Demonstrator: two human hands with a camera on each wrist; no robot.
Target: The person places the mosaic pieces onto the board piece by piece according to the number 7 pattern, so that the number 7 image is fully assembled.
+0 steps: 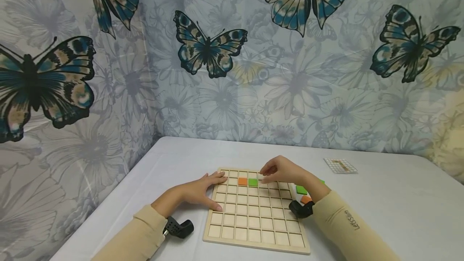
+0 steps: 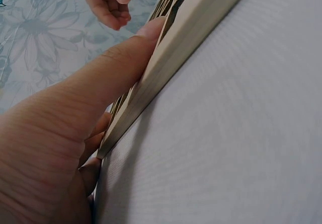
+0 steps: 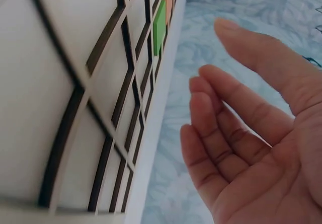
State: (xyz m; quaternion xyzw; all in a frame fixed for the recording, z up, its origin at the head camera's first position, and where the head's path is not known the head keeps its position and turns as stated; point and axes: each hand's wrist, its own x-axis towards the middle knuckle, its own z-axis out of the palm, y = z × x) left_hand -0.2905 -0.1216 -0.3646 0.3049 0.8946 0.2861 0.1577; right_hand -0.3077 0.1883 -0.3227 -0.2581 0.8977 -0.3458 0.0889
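Observation:
A wooden grid board (image 1: 255, 245) lies on the white table, with an orange square tile (image 1: 242, 181) and a green square tile (image 1: 253, 182) side by side in its second row from the back. My left hand (image 1: 199, 190) rests spread along the board's left edge. In the left wrist view that hand's thumb (image 2: 118, 63) presses on the wooden rim. Over the back right part of the grid hovers my right hand (image 1: 284, 170). The right wrist view shows its loosely bent fingers (image 3: 204, 113) with nothing between them and the thumb, apart from the board.
Loose green (image 1: 301, 189) and orange (image 1: 306, 199) tiles lie right of the board, partly behind my right forearm. Farther back on the right is a card (image 1: 340, 166) with a printed grid. A butterfly-patterned cloth (image 1: 224, 104) hangs behind the table.

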